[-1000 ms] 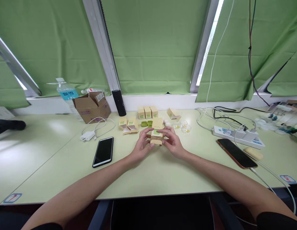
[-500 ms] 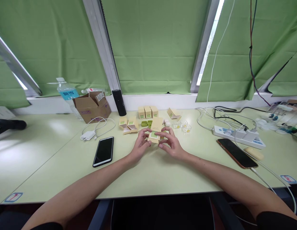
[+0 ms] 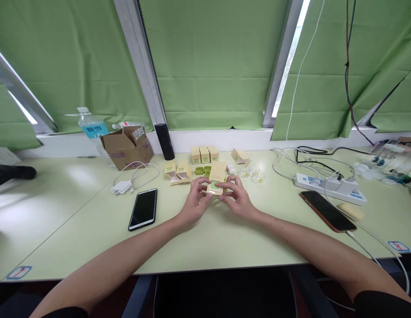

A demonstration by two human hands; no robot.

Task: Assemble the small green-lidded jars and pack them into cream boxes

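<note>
- Pale yellow-green flat table (image 3: 245, 247); clock read from its middle, 12 at the far edge
- 9 o'clock: black-cased rectangular smartphone (image 3: 143, 210), white-bordered
- 10 o'clock: open brown cardboard box (image 3: 134, 152)
- 11 o'clock: black cylinder (image 3: 165, 142)
- 12 o'clock: three small tan cardboard boxes (image 3: 204, 155), side by side
- 3 o'clock: long white plastic power strip (image 3: 308, 182)

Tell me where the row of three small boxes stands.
The three small boxes stand near the middle of the head view, at the back of the table, right of the black cylinder, just behind the green pieces.

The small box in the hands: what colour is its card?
The small box is pale tan, seen in the head view.
</note>
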